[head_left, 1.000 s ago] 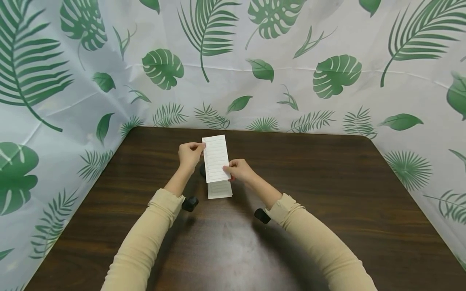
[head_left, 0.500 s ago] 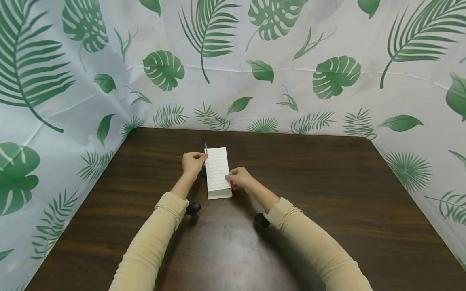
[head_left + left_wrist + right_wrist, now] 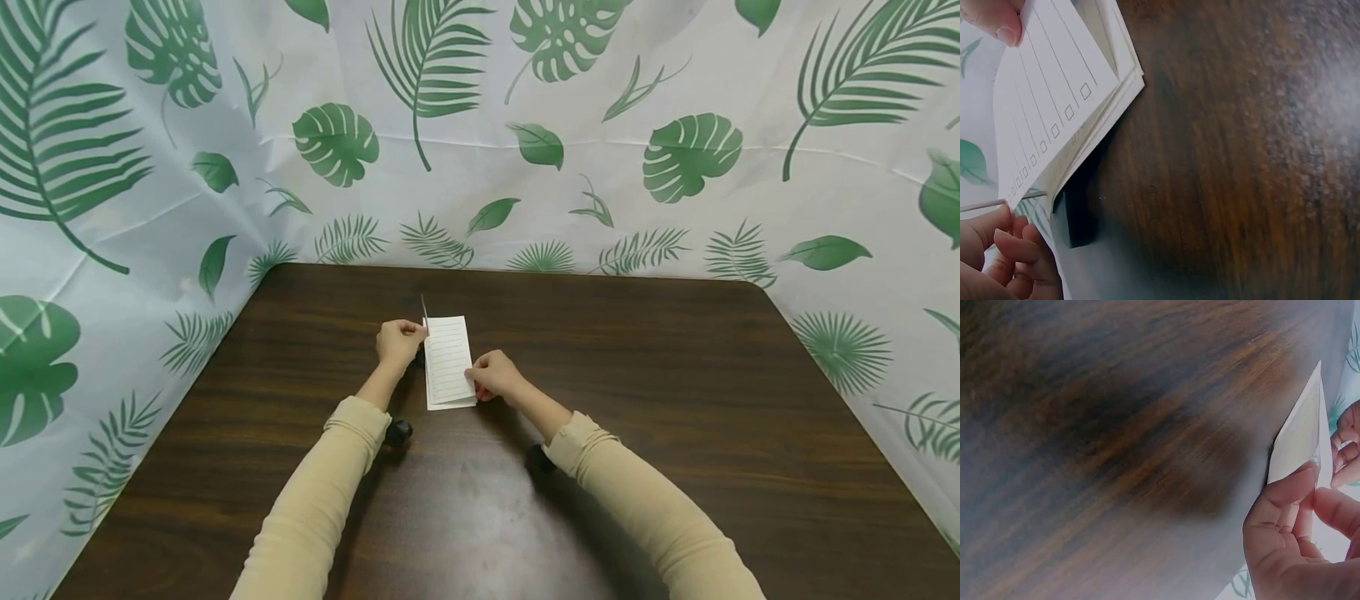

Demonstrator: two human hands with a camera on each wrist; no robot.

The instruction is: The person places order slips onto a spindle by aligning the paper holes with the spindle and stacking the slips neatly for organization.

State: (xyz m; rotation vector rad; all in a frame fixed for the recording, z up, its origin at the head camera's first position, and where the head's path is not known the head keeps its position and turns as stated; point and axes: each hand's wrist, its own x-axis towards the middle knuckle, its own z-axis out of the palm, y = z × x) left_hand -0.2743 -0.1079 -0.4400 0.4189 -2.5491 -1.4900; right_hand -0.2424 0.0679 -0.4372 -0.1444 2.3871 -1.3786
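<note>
A white lined checklist sheet (image 3: 450, 358) with small boxes along one edge lies over other paper slips (image 3: 1125, 69). My left hand (image 3: 399, 343) pinches the sheet at its far left corner. A thin metal rod (image 3: 424, 308) stands up at that corner, apparently through the sheet. In the left wrist view the rod (image 3: 982, 205) runs past my left hand (image 3: 1013, 256). My right hand (image 3: 497, 377) pinches the sheet's right edge. In the right wrist view, the right hand's (image 3: 1297, 531) thumb and fingers meet at the paper (image 3: 1300, 434), which is lifted off the slips beneath.
A black block (image 3: 1079, 215), partly hidden, sits beneath the slips' corner. The dark wood tabletop (image 3: 675, 400) runs back to a leaf-patterned curtain (image 3: 570, 200). Black wrist cameras (image 3: 397, 433) hang under both sleeves.
Both hands have lowered the sheet toward me and down onto the slips, covering most of them. The thin rod, unseen one second ago, now sticks up at the sheet's left corner.
</note>
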